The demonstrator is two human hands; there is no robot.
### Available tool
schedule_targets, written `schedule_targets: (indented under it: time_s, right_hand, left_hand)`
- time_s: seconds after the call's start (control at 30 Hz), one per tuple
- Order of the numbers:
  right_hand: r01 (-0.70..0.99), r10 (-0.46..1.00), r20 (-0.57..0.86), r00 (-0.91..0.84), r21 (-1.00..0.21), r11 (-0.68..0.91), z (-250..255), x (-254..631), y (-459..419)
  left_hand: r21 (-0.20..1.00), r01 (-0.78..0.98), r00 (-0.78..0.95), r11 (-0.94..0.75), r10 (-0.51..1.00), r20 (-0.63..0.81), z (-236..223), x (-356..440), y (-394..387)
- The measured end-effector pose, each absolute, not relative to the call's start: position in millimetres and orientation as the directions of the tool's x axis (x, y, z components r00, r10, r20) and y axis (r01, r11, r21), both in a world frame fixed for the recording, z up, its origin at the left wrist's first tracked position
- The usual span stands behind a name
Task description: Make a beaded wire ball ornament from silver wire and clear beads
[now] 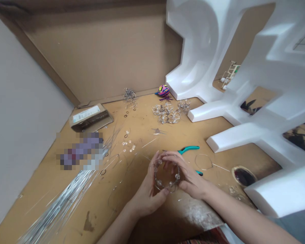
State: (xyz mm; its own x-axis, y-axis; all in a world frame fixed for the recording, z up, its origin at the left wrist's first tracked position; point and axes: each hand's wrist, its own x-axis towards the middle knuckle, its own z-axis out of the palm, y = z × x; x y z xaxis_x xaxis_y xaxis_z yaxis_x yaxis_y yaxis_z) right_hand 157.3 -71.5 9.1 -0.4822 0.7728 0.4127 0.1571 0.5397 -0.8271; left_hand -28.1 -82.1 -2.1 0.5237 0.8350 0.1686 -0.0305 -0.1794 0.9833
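Note:
Both of my hands are curled around a wire ring with clear beads (177,176), held a little above the table. My left hand (149,193) grips its left side, the thumb along the lower edge. On the other side, my right hand (190,176) has its fingers over the top and right of the ring. Teal-handled pliers (189,148) lie behind my right hand, partly hidden by it. Several loose clear beads (129,146) sit on the table beyond my left hand, and a bare wire loop (203,162) lies to the right.
A bundle of straight wires (66,200) runs along the left, near an open cardboard box (91,118). Finished-looking beaded wire pieces (166,113) lie at the back beside a colourful ball-like object (163,90). White moulded foam (234,135) and a round dark-filled dish (244,176) stand right.

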Motion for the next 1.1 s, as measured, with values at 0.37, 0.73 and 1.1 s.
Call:
schedule_targets:
  time_s: [0.37,0.73,1.1]
  right_hand:
    - [0.115,0.787,0.453,-0.418,-0.833,0.541,9,152,-74]
    - [0.482,0.883,0.293,-0.367,-0.752,0.450,4,152,-72]
    - [0.229,0.846,0.327,-0.421,-0.864,0.448,9,140,-78]
  left_hand:
    - [0.984,-0.030,0.524,-0.175,0.835,0.165,0,-28,-83]
    - [0.971,0.072,0.536,-0.228,0.830,0.156,10,-34,-76]
    - [0.984,0.022,0.620,-0.176,0.774,0.125,16,-23,-81]
